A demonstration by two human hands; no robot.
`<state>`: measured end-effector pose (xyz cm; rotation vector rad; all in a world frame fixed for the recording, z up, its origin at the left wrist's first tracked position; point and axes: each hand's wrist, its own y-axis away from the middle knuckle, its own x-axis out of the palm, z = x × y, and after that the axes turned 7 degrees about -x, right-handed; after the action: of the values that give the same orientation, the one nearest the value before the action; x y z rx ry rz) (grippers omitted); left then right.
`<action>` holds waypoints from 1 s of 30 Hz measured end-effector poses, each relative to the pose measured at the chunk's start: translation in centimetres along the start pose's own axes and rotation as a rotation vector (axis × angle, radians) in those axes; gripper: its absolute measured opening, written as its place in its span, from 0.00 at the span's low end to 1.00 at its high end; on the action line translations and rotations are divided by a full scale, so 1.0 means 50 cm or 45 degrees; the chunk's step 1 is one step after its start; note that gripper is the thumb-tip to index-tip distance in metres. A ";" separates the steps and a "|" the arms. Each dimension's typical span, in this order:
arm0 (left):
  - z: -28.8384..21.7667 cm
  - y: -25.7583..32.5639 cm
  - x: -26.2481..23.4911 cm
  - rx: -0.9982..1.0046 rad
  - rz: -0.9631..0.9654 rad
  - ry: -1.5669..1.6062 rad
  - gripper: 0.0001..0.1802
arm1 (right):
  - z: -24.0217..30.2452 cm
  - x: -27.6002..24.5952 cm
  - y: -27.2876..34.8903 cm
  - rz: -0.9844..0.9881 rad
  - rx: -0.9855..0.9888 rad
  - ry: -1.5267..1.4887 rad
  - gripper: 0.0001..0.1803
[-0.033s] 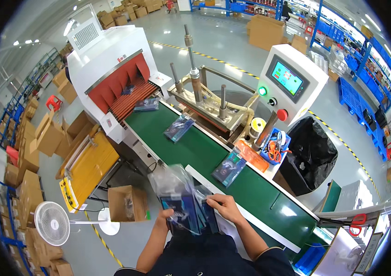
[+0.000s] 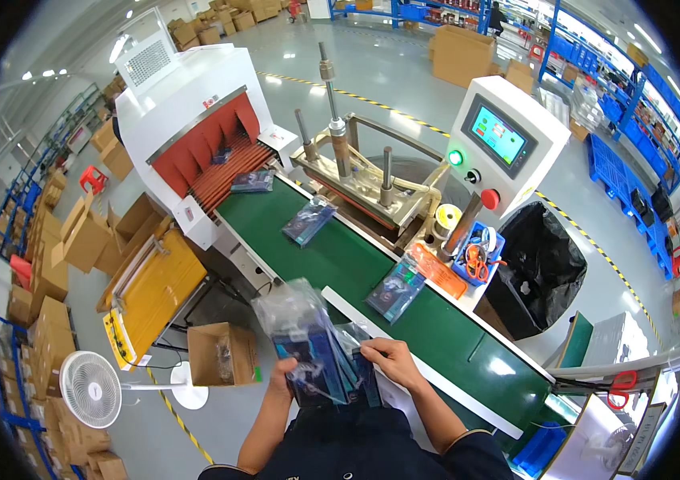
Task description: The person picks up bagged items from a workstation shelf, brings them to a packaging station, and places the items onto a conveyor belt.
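Both hands work low in the view, at about 6 o'clock, just short of the near edge of the green belt (image 2: 436, 320). The left hand (image 2: 282, 374) has its grip closed around a bundle of dark blue packets in clear plastic sleeves (image 2: 312, 344), holding it from below. The bundle's long axis runs up and away from the person toward 11 o'clock, with loose plastic billowing at its far end. The right hand (image 2: 392, 360) pinches the right-hand packet of the bundle at its near edge, fingers narrow on it, so both hands touch the same stack; the right one is nearer the belt.

From the hands the belt lies toward 1 o'clock, with a white rail (image 2: 404, 356) running along its near side between bundle and belt. One packet (image 2: 396, 292) already lies flat on the belt just beyond the right hand, at 12 o'clock from it. A second packet (image 2: 308, 222) lies further along toward 11 o'clock, and a third (image 2: 252, 182) sits at the mouth of the white tunnel with red curtain strips (image 2: 212, 136).

An open cardboard box (image 2: 220, 352) stands on the floor at 9 o'clock from the left hand, a white fan (image 2: 90, 390) beyond it. A sealing frame (image 2: 356, 184) and a control panel with a screen (image 2: 500, 136) stand across the belt.
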<state>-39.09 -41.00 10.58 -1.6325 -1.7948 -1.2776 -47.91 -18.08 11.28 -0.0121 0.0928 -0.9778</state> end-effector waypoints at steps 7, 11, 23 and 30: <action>-0.055 0.001 0.061 0.378 -0.011 0.230 0.32 | -0.050 -0.142 0.074 -0.668 0.068 -0.020 0.12; -0.045 0.020 -0.054 0.319 0.178 0.436 0.35 | -0.150 -0.295 0.120 -1.307 0.106 0.157 0.14; 0.050 0.053 -0.083 0.112 -0.162 0.223 0.29 | -0.397 -0.341 0.012 -1.475 0.654 0.854 0.14; 0.049 0.064 -0.088 0.037 -0.173 0.153 0.29 | -0.377 -0.275 -0.058 -1.519 0.516 0.816 0.15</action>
<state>-34.38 -41.81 6.99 -1.4077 -1.8681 -1.3711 -59.54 -7.72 -6.32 0.6916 0.5134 -2.1496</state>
